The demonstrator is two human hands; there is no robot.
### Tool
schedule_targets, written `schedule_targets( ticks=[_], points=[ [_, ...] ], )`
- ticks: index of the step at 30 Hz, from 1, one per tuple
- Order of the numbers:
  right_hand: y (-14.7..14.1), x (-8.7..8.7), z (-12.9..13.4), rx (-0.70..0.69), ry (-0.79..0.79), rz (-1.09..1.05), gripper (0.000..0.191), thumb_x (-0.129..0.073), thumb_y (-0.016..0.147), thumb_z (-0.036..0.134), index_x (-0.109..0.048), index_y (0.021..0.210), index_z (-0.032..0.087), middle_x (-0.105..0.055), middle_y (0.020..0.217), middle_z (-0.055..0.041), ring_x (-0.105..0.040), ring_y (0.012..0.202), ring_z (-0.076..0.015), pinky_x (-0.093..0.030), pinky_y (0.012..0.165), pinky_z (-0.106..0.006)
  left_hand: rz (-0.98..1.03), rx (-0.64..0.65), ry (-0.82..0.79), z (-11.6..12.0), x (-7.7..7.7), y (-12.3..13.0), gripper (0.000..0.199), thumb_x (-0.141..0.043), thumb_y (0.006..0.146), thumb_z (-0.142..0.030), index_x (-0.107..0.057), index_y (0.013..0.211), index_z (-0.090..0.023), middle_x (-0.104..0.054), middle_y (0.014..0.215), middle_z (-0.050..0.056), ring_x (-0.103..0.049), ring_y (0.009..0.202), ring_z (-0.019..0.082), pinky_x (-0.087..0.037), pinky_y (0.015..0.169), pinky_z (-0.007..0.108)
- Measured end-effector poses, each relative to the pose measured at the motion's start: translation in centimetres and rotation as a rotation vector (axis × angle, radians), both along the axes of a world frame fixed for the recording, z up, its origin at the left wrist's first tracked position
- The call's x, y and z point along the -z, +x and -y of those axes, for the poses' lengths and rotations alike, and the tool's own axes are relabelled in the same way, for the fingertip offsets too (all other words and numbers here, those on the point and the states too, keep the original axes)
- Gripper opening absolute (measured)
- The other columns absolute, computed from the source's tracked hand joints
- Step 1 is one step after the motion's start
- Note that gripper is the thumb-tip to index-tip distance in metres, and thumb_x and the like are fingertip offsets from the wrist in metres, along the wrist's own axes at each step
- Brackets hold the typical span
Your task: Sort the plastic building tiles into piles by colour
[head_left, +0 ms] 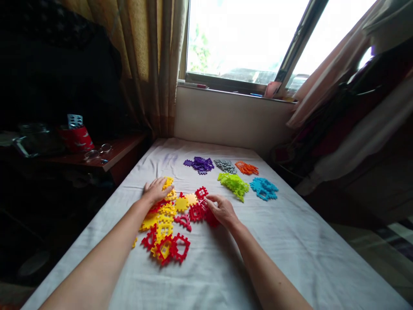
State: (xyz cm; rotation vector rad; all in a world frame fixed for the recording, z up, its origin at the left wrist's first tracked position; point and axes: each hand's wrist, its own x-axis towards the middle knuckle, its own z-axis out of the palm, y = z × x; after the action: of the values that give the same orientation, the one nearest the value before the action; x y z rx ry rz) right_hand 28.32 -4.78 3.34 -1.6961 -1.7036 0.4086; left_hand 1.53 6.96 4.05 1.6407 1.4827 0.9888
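Yellow pieces point(164, 217) and red pieces point(181, 247) with notched edges lie mixed in one spread pile on the pale sheet. My left hand point(155, 190) rests at the pile's upper left, fingers spread over yellow pieces. At the right edge of the pile, my right hand point(222, 209) has its thumb and fingertips together at a red piece point(202, 204). More red pieces lie partly under that hand. Farther back are separate heaps: purple point(200, 164), grey point(226, 166), orange point(247, 167), lime green point(234, 185) and blue point(263, 188).
A sheet-covered surface point(290, 258) runs up to the wall below the window. On the left, a wooden table point(124, 150) bears a red cup point(76, 140), a glass jug and eyeglasses point(98, 151). Clothes hang at the right.
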Motion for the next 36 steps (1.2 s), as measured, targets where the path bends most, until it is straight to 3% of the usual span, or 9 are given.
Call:
schedule_targets(
  ticks=[6,9,11,13,15,19,22,30,36],
  points=[
    [0.7,1.1,1.1,0.119,0.009,0.078,0.033,-0.056,0.087,0.029,-0.068,0.117,0.024,-0.065,0.129,-0.0082,-0.058,0.121,-0.0213,-0.043,0.104,-0.037,-0.038,0.268,0.037,2.2,-0.3,3.1,0.032,-0.087,0.049,-0.040,-0.074,0.077,-0.031,-0.071,0.117,0.006,-0.047,0.133,0.033,-0.014,0.119,0.043],
    [-0.3,0.8,1.1,0.146,-0.055,0.188,0.047,-0.060,0.087,0.041,-0.059,0.132,0.026,-0.052,0.145,-0.0118,-0.046,0.134,-0.0253,-0.035,0.110,-0.044,-0.034,0.311,0.061,3.9,-1.2,1.3,0.041,-0.087,0.049,-0.044,-0.076,0.086,-0.030,-0.068,0.125,0.009,-0.046,0.134,0.032,-0.020,0.118,0.038],
    [-1.2,0.6,1.3,0.114,-0.086,0.238,0.054,-0.060,0.088,0.048,-0.054,0.138,0.028,-0.048,0.147,-0.0126,-0.042,0.137,-0.0268,-0.033,0.110,-0.047,-0.070,0.256,0.060,5.5,-1.8,-1.2,0.054,-0.087,0.046,-0.048,-0.077,0.095,-0.029,-0.061,0.136,0.011,-0.041,0.139,0.036,-0.015,0.120,0.043],
    [-2.0,0.7,1.7,0.064,-0.089,0.267,0.058,-0.061,0.086,0.052,-0.052,0.139,0.030,-0.048,0.147,-0.0123,-0.042,0.137,-0.0281,-0.032,0.109,-0.048,-0.220,0.185,0.002,7.7,-2.2,-4.2,0.074,-0.086,0.043,-0.053,-0.072,0.112,-0.030,-0.049,0.148,0.012,-0.030,0.144,0.039,-0.004,0.120,0.053],
    [-2.6,0.9,2.4,0.019,-0.069,0.285,0.065,-0.065,0.082,0.055,-0.051,0.141,0.031,-0.047,0.148,-0.0125,-0.041,0.136,-0.0301,-0.031,0.109,-0.050,-0.520,0.238,-0.090,10.5,-2.2,-6.4,0.096,-0.083,0.046,-0.058,-0.058,0.135,-0.031,-0.033,0.158,0.013,-0.019,0.148,0.041,-0.004,0.117,0.062],
    [-4.1,1.7,3.7,-0.083,-0.005,0.286,0.076,-0.073,0.073,0.059,-0.052,0.140,0.028,-0.042,0.150,-0.0141,-0.038,0.137,-0.0330,-0.030,0.110,-0.049,-0.952,0.366,-0.155,15.1,-1.7,-6.7,0.113,-0.073,0.058,-0.063,-0.025,0.154,-0.029,-0.012,0.164,0.015,-0.006,0.150,0.040,-0.009,0.115,0.066],
    [-5.3,2.5,4.2,-0.106,0.057,0.272,0.074,-0.077,0.071,0.053,-0.056,0.137,0.027,-0.042,0.150,-0.0143,-0.037,0.138,-0.0344,-0.031,0.110,-0.049,-0.993,0.292,-0.076,15.8,-1.2,-4.3,0.107,-0.066,0.065,-0.067,-0.024,0.155,-0.027,-0.015,0.163,0.017,-0.011,0.149,0.041,-0.011,0.115,0.066],
    [-4.5,2.6,4.8,-0.026,0.252,0.175,0.027,-0.062,0.086,0.033,-0.071,0.111,0.025,-0.061,0.130,-0.0091,-0.053,0.122,-0.0261,-0.037,0.105,-0.043,-0.901,0.069,0.128,14.1,0.0,-0.8,0.070,-0.053,0.083,-0.055,-0.045,0.146,-0.024,-0.032,0.158,0.015,-0.025,0.147,0.034,-0.013,0.115,0.063],
    [-5.4,1.9,6.1,-0.211,0.285,0.275,0.049,-0.080,0.068,0.045,-0.070,0.110,0.025,-0.057,0.137,-0.0116,-0.045,0.130,-0.0328,-0.035,0.106,-0.047,-0.816,-0.051,0.374,14.8,1.8,-1.4,0.042,-0.051,0.088,-0.043,-0.062,0.127,-0.028,-0.055,0.143,0.011,-0.044,0.136,0.032,-0.013,0.115,0.065]
  ],
)
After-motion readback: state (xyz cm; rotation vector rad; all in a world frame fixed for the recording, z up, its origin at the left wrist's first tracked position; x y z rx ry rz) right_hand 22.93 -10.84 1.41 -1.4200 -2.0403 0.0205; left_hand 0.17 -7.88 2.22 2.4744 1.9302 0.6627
